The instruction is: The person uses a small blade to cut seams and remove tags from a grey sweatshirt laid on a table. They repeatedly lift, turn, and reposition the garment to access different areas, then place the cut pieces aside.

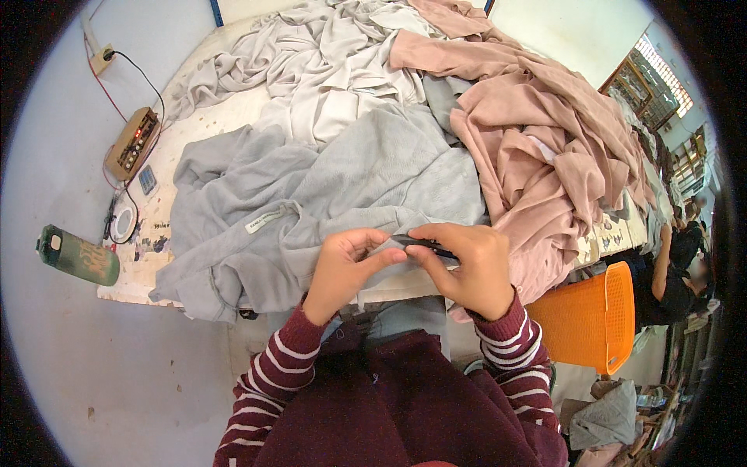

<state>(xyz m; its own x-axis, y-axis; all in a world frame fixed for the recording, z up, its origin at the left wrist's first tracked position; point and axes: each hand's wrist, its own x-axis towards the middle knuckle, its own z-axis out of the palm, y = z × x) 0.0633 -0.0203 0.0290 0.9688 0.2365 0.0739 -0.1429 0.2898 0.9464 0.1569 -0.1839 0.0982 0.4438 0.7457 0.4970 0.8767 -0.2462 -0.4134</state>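
Fingers (372, 247) of the left hand (342, 268) pinch a fold of the grey garment (350, 187), pulling it taut at the near edge of the bench (210, 117). The right hand (471, 268) is closed on a small dark tool (424, 244), tip held at the pinched spot. Pink cloth (545, 148) lies heaped to the right, an orange basket (591, 315) below it.
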